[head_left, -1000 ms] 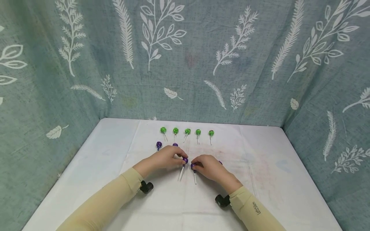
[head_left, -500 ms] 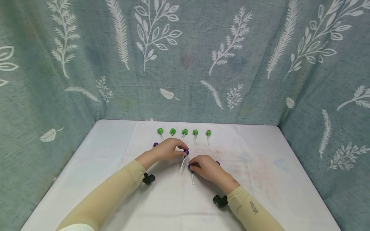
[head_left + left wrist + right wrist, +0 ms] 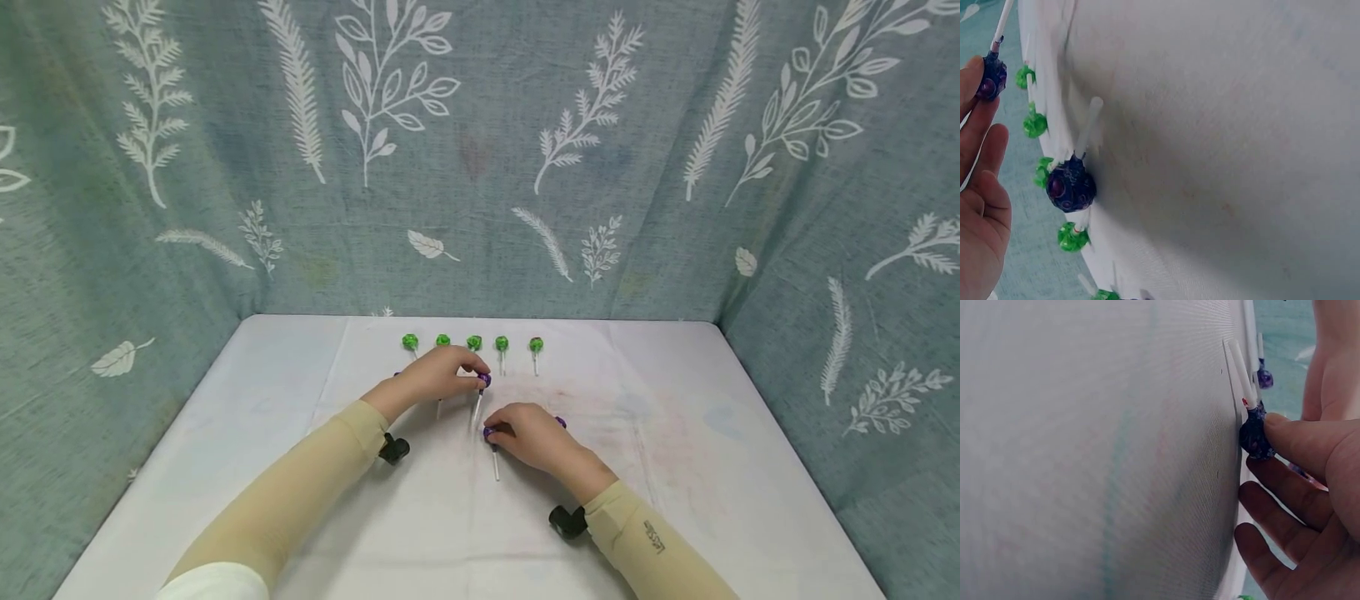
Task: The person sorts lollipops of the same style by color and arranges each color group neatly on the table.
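In the head view my left hand (image 3: pixel 437 375) pinches the head of a purple-wrapped lollipop (image 3: pixel 483 381) between thumb and fingers, its white stick pointing down toward me. The left wrist view shows this lollipop (image 3: pixel 992 78) at the fingertips, apart from the cloth. Nearer to me, my right hand (image 3: pixel 534 436) pinches another purple lollipop (image 3: pixel 489 434) by its head, close to the tabletop. Its wrapper (image 3: pixel 1255 434) shows between thumb and forefinger in the right wrist view. Below the left hand lies a further purple lollipop (image 3: pixel 1071 186), its head hidden in the head view.
Green lollipops stand in a row at the back, among them one on the left (image 3: pixel 409 342) and one on the right (image 3: pixel 536 343). A purple lollipop (image 3: pixel 561 422) shows partly behind my right hand. White cloth (image 3: pixel 675 467) covers the table; patterned curtains (image 3: pixel 480 250) surround it.
My left hand has carried its purple lollipop away from me, toward the green row. The right hand keeps its pinch at nearly the same spot. The head view has shifted slightly.
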`<state>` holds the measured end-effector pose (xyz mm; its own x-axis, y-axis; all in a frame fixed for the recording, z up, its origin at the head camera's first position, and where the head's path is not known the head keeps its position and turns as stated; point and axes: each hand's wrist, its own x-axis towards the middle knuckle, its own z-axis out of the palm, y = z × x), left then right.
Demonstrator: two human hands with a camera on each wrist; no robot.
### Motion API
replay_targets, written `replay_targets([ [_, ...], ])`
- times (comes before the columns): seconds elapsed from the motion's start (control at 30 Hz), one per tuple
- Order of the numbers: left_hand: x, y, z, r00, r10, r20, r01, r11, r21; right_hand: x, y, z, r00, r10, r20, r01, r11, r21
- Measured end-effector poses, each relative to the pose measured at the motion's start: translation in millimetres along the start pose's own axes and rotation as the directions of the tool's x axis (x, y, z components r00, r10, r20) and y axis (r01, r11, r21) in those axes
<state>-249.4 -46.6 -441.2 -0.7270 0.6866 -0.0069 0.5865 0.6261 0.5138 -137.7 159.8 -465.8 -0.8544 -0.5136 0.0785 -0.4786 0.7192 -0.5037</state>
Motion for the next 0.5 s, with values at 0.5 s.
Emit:
replay_targets([
  [0.5, 12.8, -14.8, 7.4, 0.998, -0.061, -0.013, 0.061, 0.997, 0.038, 0.1, -1, -1, 1.000, 0.021, 0.006, -0.021, 1.000, -0.005],
])
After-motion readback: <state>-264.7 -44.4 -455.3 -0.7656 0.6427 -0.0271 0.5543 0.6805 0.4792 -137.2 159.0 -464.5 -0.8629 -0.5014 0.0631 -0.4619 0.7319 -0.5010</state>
